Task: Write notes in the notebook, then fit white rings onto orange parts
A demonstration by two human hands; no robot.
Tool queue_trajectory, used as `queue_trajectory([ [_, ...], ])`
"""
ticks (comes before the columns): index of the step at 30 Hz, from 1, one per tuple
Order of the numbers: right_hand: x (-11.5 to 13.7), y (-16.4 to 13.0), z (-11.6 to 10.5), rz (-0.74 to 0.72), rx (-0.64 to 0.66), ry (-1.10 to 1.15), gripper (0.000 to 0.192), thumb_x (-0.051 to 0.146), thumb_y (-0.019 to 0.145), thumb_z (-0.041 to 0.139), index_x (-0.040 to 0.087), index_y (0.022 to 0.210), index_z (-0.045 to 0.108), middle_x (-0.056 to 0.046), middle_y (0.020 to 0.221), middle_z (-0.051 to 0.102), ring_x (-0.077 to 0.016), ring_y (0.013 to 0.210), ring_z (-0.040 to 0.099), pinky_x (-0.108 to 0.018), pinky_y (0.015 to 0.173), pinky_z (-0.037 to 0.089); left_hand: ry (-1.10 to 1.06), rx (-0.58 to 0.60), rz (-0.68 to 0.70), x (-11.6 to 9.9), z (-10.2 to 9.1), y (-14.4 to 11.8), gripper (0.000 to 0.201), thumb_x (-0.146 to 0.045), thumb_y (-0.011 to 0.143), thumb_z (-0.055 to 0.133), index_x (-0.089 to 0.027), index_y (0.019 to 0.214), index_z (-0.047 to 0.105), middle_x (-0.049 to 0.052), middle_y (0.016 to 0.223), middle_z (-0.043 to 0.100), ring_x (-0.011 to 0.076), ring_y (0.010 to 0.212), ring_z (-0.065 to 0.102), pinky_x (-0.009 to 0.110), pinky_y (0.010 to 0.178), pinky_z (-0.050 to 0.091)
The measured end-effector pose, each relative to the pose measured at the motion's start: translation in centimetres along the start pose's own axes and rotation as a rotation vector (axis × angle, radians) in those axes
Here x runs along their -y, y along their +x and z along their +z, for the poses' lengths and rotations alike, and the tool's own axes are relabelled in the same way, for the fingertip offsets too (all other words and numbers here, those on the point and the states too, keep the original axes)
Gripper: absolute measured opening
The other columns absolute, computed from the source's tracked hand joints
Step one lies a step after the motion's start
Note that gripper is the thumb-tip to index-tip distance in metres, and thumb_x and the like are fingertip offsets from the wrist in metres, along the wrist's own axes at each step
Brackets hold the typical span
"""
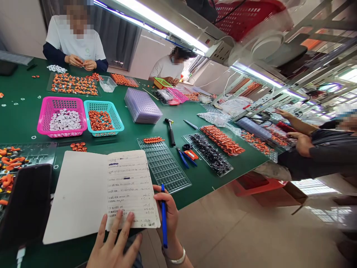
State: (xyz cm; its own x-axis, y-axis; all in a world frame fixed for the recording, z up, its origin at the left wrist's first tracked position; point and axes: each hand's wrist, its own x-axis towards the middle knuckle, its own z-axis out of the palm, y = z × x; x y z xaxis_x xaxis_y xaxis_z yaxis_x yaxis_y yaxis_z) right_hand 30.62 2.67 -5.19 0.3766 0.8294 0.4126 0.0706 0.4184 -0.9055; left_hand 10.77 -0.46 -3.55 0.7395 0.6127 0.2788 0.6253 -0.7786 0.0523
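An open notebook (83, 193) lies at the near edge of the green table, its right page covered in handwritten lines and its left page nearly blank. Across the lower part of both pages rests my left hand (114, 242), fingers spread. My right hand (169, 214), with a silver bracelet at the wrist, is at the notebook's lower right corner. A blue pen (164, 223) is held in it, pointing roughly up and down. Left of the notebook is a dark phone (26, 204) with a white cable plugged in.
Pink basket (41, 119) with white parts and turquoise basket (118, 124) with orange parts stand behind the notebook. A clear tray (167, 167), hammer (170, 132), blue pliers (182, 158) and stacked trays (143, 106) lie farther right. Several people work around the table (134, 136).
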Motion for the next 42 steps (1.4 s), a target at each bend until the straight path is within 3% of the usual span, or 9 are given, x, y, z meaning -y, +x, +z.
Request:
queue_trajectory([
  [21, -0.15, -0.06, -0.11, -0.006, -0.015, -0.042, 0.009, 0.020, 0.087, 0.062, 0.028, 0.090, 0.067, -0.006, 0.107, 0.066, -0.0239, 0.094, 0.067, -0.037, 0.069, 0.059, 0.005, 0.038, -0.047, -0.57, 0.44, -0.30, 0.064, -0.062, 0.069, 0.075, -0.041, 0.128, 0.062, 0.004, 0.150, 0.049, 0.0418, 0.134, 0.041, 0.062, 0.113, 0.012],
  [31, -0.20, -0.05, -0.19, -0.003, 0.002, -0.033, 0.010, 0.022, 0.088, 0.063, 0.030, 0.091, 0.068, -0.003, 0.107, 0.067, -0.0230, 0.094, 0.067, -0.036, 0.071, 0.058, -0.009, 0.013, -0.035, -0.37, 0.57, -0.30, 0.062, -0.064, 0.072, 0.070, -0.041, 0.129, 0.061, 0.004, 0.150, 0.049, 0.0402, 0.134, 0.042, 0.059, 0.112, 0.016],
  [37, -0.37, -0.09, -0.32, 0.018, -0.002, -0.046, 0.006, 0.028, 0.089, 0.061, 0.026, 0.089, 0.067, -0.007, 0.108, 0.066, -0.0251, 0.095, 0.067, -0.037, 0.067, 0.059, -0.034, 0.014, -0.051, -0.32, 0.60, -0.34, 0.047, -0.054, 0.084, 0.064, -0.042, 0.129, 0.061, 0.001, 0.151, 0.047, 0.0382, 0.135, 0.041, 0.059, 0.112, 0.018],
  [42, -0.54, -0.25, -0.46, 0.022, -0.008, -0.044, 0.006, 0.025, 0.088, 0.062, 0.027, 0.090, 0.068, -0.007, 0.110, 0.065, -0.0248, 0.097, 0.066, -0.037, 0.069, 0.058, -0.005, -0.006, -0.021, -0.18, 0.30, -0.16, 0.050, -0.057, 0.080, 0.067, -0.041, 0.127, 0.063, 0.002, 0.150, 0.049, 0.0384, 0.133, 0.041, 0.057, 0.109, 0.022],
])
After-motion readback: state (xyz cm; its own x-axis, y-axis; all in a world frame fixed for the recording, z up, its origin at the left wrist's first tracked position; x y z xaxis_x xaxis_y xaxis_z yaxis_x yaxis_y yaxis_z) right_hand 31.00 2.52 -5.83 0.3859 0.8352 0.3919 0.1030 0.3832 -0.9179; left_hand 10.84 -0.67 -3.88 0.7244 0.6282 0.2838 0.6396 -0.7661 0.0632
